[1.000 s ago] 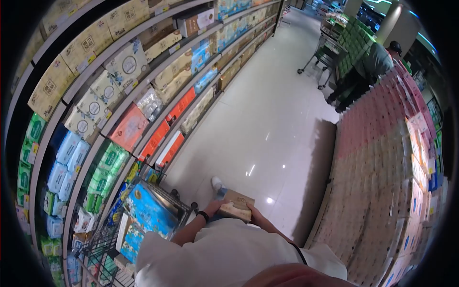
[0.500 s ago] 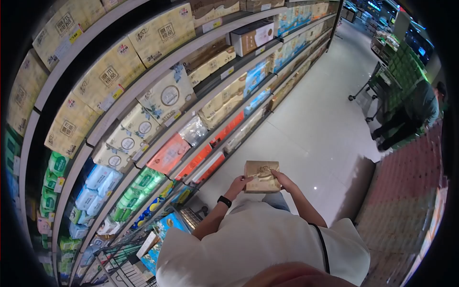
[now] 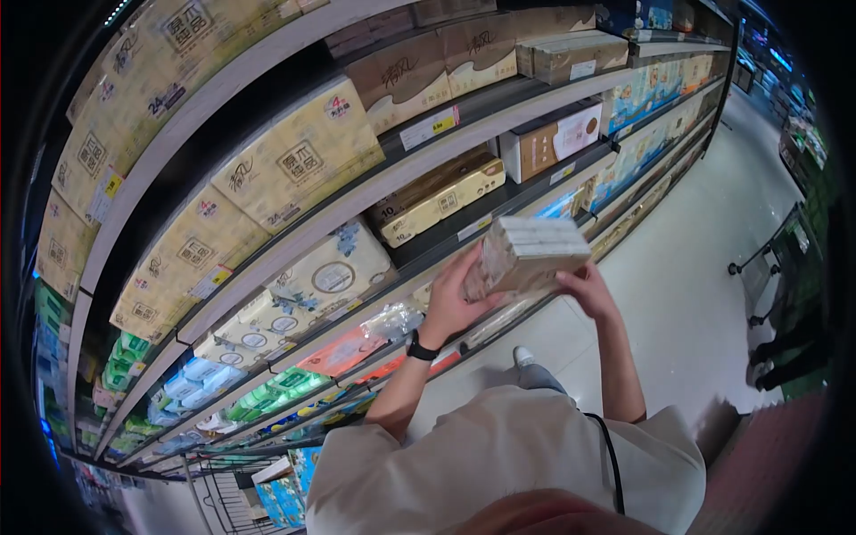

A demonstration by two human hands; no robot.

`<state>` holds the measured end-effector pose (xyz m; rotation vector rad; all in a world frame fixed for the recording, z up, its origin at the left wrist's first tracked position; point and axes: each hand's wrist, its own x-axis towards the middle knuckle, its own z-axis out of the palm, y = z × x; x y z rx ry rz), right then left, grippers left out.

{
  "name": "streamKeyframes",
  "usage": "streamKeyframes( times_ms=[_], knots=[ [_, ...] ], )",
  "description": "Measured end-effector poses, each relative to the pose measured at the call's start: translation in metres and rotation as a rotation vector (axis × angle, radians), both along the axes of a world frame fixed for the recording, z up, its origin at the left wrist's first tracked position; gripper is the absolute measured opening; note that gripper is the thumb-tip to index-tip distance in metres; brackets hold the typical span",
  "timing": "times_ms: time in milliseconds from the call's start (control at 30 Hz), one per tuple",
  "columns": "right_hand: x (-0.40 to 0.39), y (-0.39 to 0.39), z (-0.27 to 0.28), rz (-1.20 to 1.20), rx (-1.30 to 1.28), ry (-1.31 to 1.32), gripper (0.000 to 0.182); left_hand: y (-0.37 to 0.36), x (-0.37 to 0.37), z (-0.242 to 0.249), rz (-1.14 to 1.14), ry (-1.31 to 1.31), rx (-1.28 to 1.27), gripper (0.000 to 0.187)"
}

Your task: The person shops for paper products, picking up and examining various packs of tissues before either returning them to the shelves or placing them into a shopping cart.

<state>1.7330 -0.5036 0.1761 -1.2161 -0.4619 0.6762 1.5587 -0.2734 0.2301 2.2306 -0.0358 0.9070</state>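
A tissue pack in clear wrap, brownish with pale layers along its upper side, is held between both hands in front of the shelves. My left hand, with a black band at its wrist, grips the pack's left end. At its lower right corner, my right hand closes on it with thumb and fingers. Just beyond the pack, a brown and white box stands on a shelf, beside a low yellow tissue pack.
Shelves of tissue packs run along the left and ahead. A wire cart holding blue boxes is at the lower left. Another cart and a person's dark-trousered legs are at the right, across the pale floor.
Both hands have raised the pack toward the shelves and tilted it, showing its layered side. The view has turned and come nearer the shelves. One foot now shows below.
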Motion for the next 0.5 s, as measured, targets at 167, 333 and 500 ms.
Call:
streamKeyframes(
  times_ms=[167,333,500],
  knots=[
    [0.111,0.055,0.18,-0.013,0.301,-0.572,0.047,0.03,0.089,0.137,0.314,-0.595,0.423,0.057],
    [0.15,0.148,0.241,-0.016,0.389,-0.951,0.066,0.059,0.128,0.148,0.712,-0.678,0.188,0.043],
    [0.156,0.207,0.238,0.047,0.366,-1.078,0.066,0.072,0.131,0.149,0.923,-0.657,0.13,0.028]
  ],
)
